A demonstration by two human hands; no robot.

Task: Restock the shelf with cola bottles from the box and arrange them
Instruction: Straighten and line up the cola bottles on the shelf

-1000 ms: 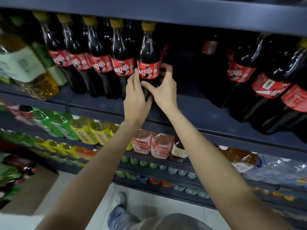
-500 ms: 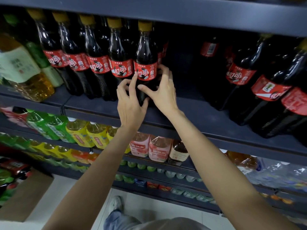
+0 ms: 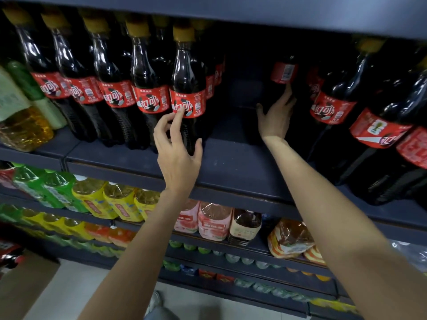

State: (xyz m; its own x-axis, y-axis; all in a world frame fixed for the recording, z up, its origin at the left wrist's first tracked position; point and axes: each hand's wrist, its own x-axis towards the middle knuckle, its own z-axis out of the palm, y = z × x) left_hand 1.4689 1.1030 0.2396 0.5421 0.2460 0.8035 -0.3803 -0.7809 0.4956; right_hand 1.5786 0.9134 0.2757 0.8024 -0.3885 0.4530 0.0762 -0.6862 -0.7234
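So a second ago you had both hands wrapped around the rightmost front cola bottle (image 3: 188, 93), and now that's over: your left hand (image 3: 176, 148) has come off it with loosely curled fingers, just an index fingertip brushing the red label, gripping nothing. Your right hand (image 3: 276, 116) has moved off to the right and deep into the dark gap in the shelf (image 3: 231, 162), reaching for a lone back bottle (image 3: 283, 73) standing far back there. The fingers look fairly straight and seem to be touching its body under the label, but it's too dark to say if you've actually got a grip on it. What that tells me: the front bottle is placed and done, standing upright at the right end of the five-bottle front row, yellow cap up, long axis vertical, label facing you. The back one also looks upright, label turned a bit to the side. My guess is you're about to drag it forward to start filling that gap between the small bottles and the big cola bottles (image 3: 346, 100) on the right. Watch the big ones, they're just beside your wrist and easy to bump.
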